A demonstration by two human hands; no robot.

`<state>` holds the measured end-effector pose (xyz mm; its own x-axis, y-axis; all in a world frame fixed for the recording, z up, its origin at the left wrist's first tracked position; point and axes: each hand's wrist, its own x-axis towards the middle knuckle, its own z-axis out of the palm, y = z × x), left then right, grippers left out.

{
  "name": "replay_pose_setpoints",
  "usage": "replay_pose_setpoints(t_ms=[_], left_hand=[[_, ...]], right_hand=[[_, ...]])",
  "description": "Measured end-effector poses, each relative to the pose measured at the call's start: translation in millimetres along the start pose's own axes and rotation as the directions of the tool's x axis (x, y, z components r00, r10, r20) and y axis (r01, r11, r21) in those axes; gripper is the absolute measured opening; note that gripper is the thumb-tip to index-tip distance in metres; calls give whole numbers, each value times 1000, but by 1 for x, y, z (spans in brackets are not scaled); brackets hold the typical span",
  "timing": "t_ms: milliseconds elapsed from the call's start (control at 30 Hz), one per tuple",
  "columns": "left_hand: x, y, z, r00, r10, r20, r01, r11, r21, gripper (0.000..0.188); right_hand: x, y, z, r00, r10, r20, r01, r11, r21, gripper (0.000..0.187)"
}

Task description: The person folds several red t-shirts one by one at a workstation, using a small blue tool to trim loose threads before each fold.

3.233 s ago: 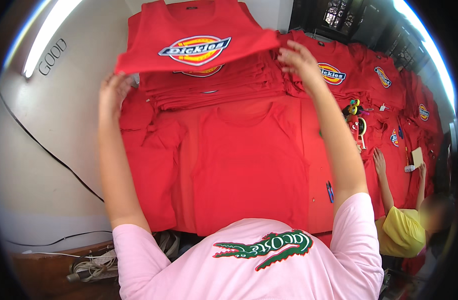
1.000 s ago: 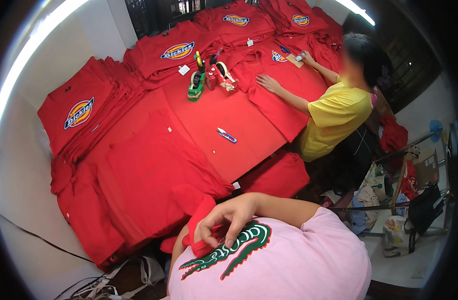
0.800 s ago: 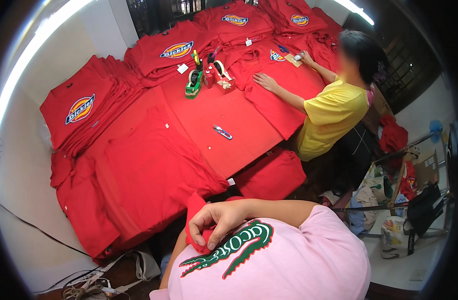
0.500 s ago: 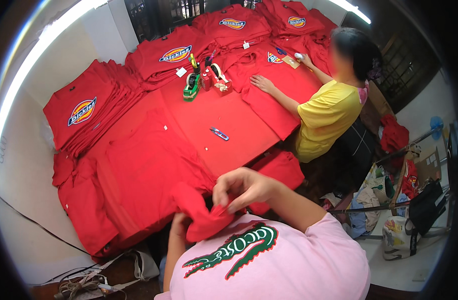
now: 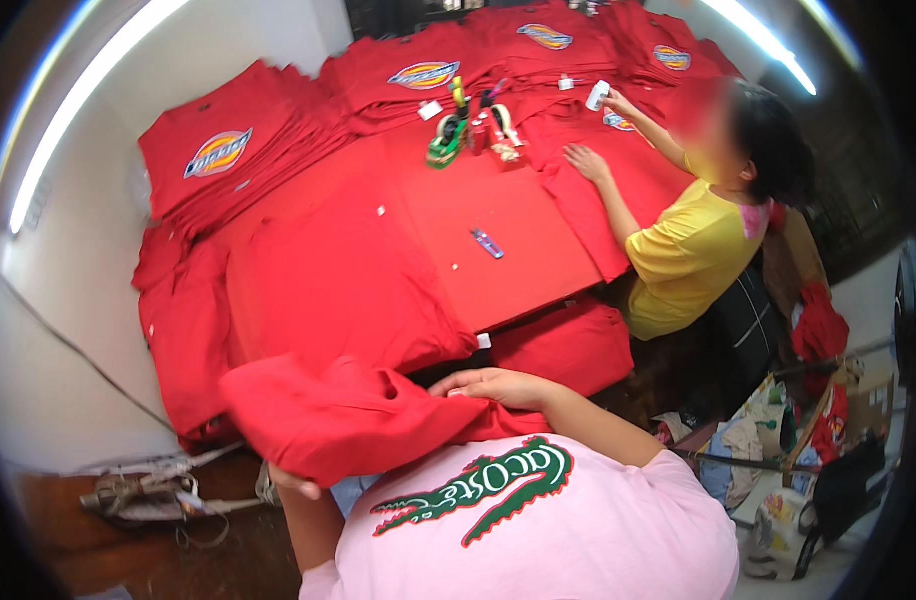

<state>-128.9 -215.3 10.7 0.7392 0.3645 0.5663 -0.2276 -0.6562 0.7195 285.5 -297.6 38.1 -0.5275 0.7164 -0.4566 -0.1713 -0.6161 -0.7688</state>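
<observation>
A red shirt (image 5: pixel 348 415) is bunched up close in front of my chest, part of it hanging over the table's near edge. My left hand (image 5: pixel 296 484) holds its lower left edge, most of the fingers hidden under the cloth. On the shirt's right side rests my right hand (image 5: pixel 493 387), its fingers closed over the fabric and their tips partly hidden. Beyond my hands another red shirt (image 5: pixel 328 265) lies spread on the red-covered table. To its right is a pair of blue-handled thread snips (image 5: pixel 487 244).
Folded red shirts with printed emblems (image 5: pixel 218 150) are piled along the table's far side. A green tape dispenser (image 5: pixel 445 148) and a red one (image 5: pixel 508 150) stand mid-table. At right, a person in yellow (image 5: pixel 693 250) holds a small white object (image 5: pixel 598 96). Bags (image 5: pixel 783 530) hang lower right.
The red shirt has swung left and spread out, with my left hand moving left along it. My right hand has flattened from a raised pinch. The other person has lifted the white object.
</observation>
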Motion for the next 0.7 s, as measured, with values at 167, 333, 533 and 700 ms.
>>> replay_pose_setpoints(t_ms=[167,333,533,700], left_hand=[[68,108,18,697,-713,-78,434,505,-746,86],[23,141,-12,668,-698,-259,502,679,-536,76],[19,159,-3,615,-759,-215,593,624,-509,73],[43,149,-39,718,-695,48,655,651,-384,63]], right_hand=[[15,-10,18,882,-472,4,461,864,203,79],[-27,-36,-31,686,-722,-85,641,546,539,84],[-47,-20,-69,716,-601,354,477,793,380,84],[-47,-26,-94,549,-719,426,548,695,465,83]])
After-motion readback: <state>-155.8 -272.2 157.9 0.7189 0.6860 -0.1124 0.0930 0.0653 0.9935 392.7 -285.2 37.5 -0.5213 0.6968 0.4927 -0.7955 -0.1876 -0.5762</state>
